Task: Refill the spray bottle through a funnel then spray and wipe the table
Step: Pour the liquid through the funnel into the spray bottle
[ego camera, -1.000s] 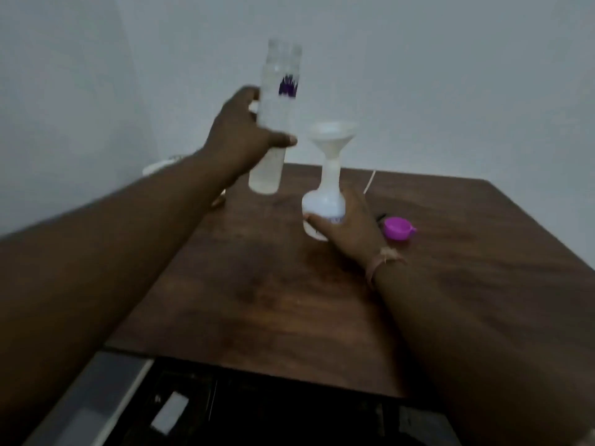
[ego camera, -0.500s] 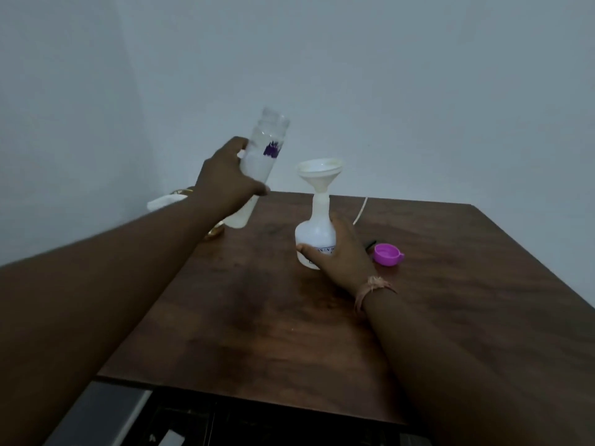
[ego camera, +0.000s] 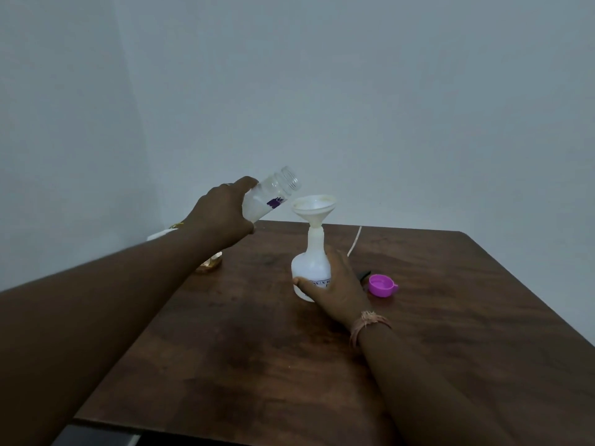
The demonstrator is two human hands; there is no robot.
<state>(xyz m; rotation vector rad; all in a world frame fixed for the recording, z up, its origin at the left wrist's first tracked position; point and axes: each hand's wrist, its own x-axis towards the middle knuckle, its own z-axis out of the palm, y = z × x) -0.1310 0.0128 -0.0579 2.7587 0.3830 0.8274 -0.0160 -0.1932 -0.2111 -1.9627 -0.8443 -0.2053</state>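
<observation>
A white spray bottle point(ego camera: 309, 267) without its head stands on the dark wooden table point(ego camera: 257, 349). A white funnel point(ego camera: 314, 206) sits upright in its neck. My right hand point(ego camera: 335, 289) grips the bottle's base from the near right. My left hand point(ego camera: 222, 215) holds a clear refill bottle point(ego camera: 273, 196) with a purple label, tilted so that its open mouth points up and right, just left of the funnel's rim. No liquid is seen leaving it.
A purple cap point(ego camera: 381, 285) lies on the table right of the spray bottle, with a small dark object point(ego camera: 363, 274) beside it. A white cord point(ego camera: 354, 241) runs to the back edge. A yellowish object point(ego camera: 209, 263) sits behind my left forearm. Walls close the back and left.
My left hand has lowered the refill bottle and tipped it from upright toward the funnel. The right hand has stayed on the spray bottle. The camera has tilted upward.
</observation>
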